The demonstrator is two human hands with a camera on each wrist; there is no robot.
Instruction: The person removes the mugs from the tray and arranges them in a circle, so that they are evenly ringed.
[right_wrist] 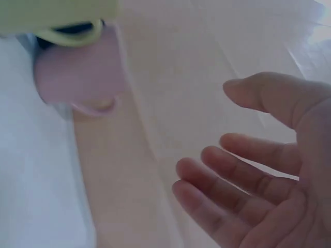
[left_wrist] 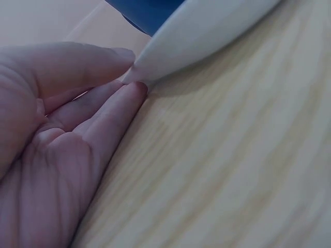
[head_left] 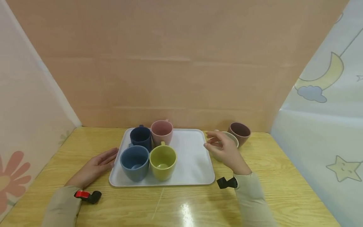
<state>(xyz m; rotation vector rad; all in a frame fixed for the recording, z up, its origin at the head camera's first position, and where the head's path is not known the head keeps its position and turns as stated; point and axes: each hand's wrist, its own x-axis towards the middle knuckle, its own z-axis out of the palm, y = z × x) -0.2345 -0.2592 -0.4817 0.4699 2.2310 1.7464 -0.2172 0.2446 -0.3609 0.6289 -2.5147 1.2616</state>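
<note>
On a white tray [head_left: 193, 157] stand four mugs: a dark navy one [head_left: 141, 135], a pink one [head_left: 162, 130], a blue one [head_left: 134, 162] and a yellow-green one [head_left: 163, 162]. My left hand [head_left: 97, 165] rests on the table at the tray's left edge, fingers fairly straight. In the left wrist view its fingertips [left_wrist: 137, 89] are right at the tray's rim [left_wrist: 191, 39]. Past the tray's right edge, my right hand [head_left: 225, 151] is raised with fingers spread and nothing between them. Behind it, partly hidden, is a cream mug [head_left: 233, 138].
A dark mauve cup [head_left: 240, 132] stands at the back right, close behind the cream mug. All this is on a wood-grain table [head_left: 127, 205]. A peach backdrop [head_left: 181, 78] rises at the rear, with patterned sheets [head_left: 320, 132] at the sides.
</note>
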